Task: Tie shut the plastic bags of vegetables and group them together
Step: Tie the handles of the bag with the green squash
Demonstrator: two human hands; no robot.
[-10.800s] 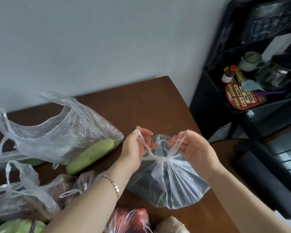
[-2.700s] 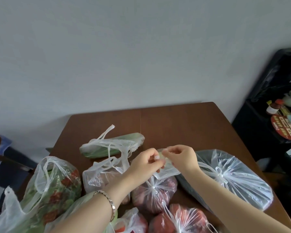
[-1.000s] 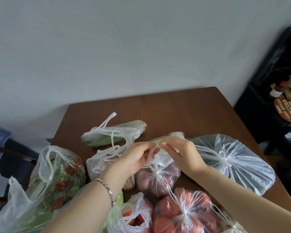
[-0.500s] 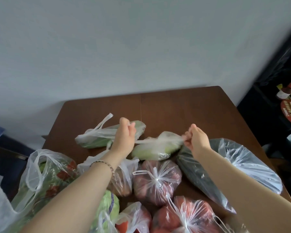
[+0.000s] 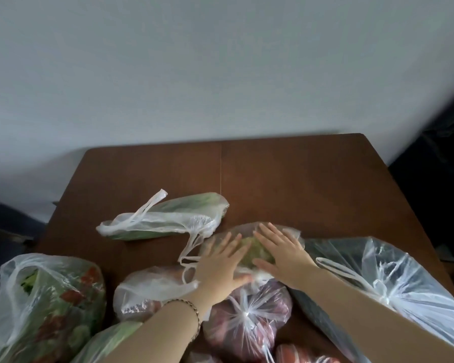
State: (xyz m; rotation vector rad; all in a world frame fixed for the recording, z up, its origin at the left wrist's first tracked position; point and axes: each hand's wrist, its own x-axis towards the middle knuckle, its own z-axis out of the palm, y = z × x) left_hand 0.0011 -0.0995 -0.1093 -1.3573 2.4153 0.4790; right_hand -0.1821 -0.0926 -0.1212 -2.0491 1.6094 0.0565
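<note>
A small clear plastic bag of pale green vegetable [image 5: 256,246] is pressed flat onto the brown wooden worktop [image 5: 299,179] near the centre of the view. The left hand [image 5: 220,260] and the right hand [image 5: 283,255] are laid side by side on it. Each grip is wide open, with fingers straight and spread and nothing pinched or held. Whether this bag is knotted cannot be told under the palms. A knotted clear bag of red-purple vegetables [image 5: 247,318] is touched at its six o'clock edge, and a large knotted clear bag of dark greens [image 5: 351,258] lies at three o'clock. A long clear bag holding a green marrow [image 5: 168,218] is judged the next to be tied. It lies at ten o'clock from the left hand, which is the nearer. Its long axis runs roughly nine to three, and its loose handles trail toward that hand.
</note>
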